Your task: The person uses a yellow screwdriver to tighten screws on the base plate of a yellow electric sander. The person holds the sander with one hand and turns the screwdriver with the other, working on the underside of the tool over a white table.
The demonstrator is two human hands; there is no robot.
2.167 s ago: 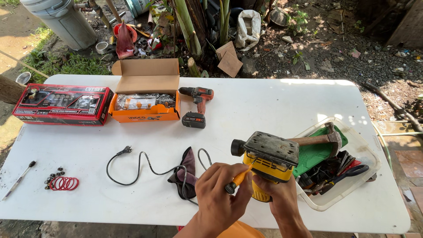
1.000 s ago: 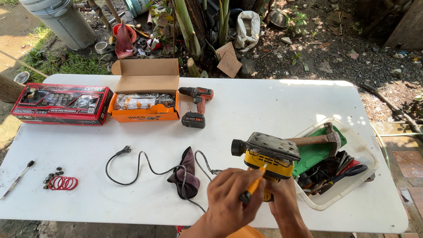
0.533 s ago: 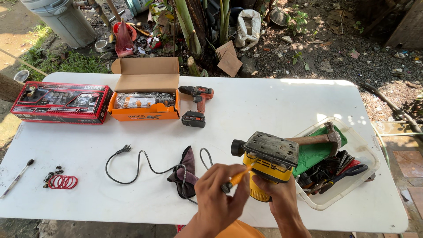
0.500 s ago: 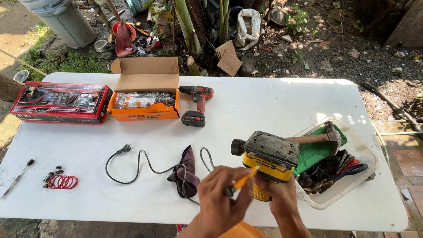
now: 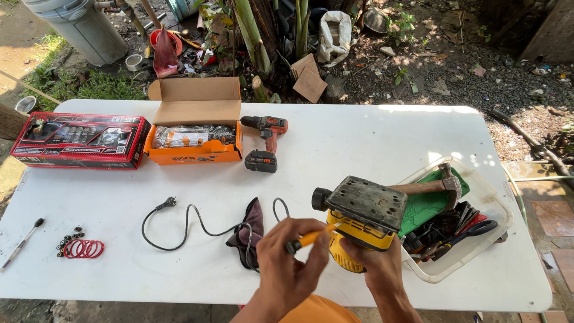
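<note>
Between the left hand [image 5: 287, 263] fingers sits a pinched orange-handled screwdriver [image 5: 308, 239], its tip returned against the yellow sander [image 5: 362, 224], which the right hand [image 5: 373, 269] fingers clasp above the desk [image 5: 359, 137], suggesting screw work continues.

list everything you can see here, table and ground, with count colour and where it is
table: 1, white, fills the middle of the view
long box: 1, red, far left
open box: 1, orange, beside the red one
drill: 1, red and black, right of the open box
power cord: 1, black, near centre
cloth: 1, dark maroon, on the cord
rings: several, red, near left
pen: 1, left edge
tub: 1, clear, right, holds a hammer and other tools
bin: 1, grey, on the ground far left
sander: 1, yellow, pad up, in right hand
screwdriver: 1, orange, in left hand
left hand
right hand
</note>
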